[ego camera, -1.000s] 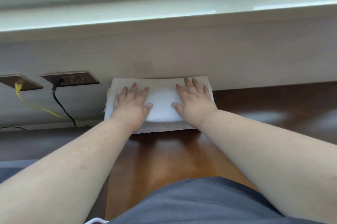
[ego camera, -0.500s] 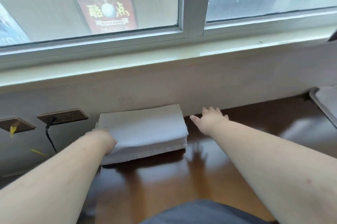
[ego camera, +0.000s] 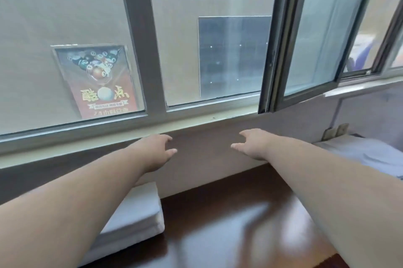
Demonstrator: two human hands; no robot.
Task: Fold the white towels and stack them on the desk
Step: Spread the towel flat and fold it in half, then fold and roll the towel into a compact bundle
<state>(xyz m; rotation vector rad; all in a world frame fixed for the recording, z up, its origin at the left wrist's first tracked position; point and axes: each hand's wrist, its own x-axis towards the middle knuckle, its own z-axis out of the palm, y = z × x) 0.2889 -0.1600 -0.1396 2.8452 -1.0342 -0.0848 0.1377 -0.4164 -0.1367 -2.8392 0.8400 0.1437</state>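
Both hands empty, fingers loosely spread, mid-frame: left hand (ego camera: 158, 151), right hand (ego camera: 254, 144). Folded towel stack (ego camera: 135, 215) on surface (ego camera: 229, 224), lower left. Risk: left forearm directly above stack, may nudge it askew.

A window (ego camera: 196, 49) spans the upper half of the view, divided by a grey vertical mullion (ego camera: 141, 38). On the right, a dark-framed sash (ego camera: 305, 38) stands swung open inward. A pale sill (ego camera: 130, 137) runs beneath the glass, with a plain wall panel (ego camera: 207, 158) below it. Through the left pane a billiards poster (ego camera: 98, 80) is visible, showing numbered balls above and Chinese characters below on a red ground. Through the middle pane a grey gridded panel (ego camera: 233, 56) sits on a beige outside wall (ego camera: 32, 38). At far right, a small metal fitting (ego camera: 334, 131) is fixed to the wall.
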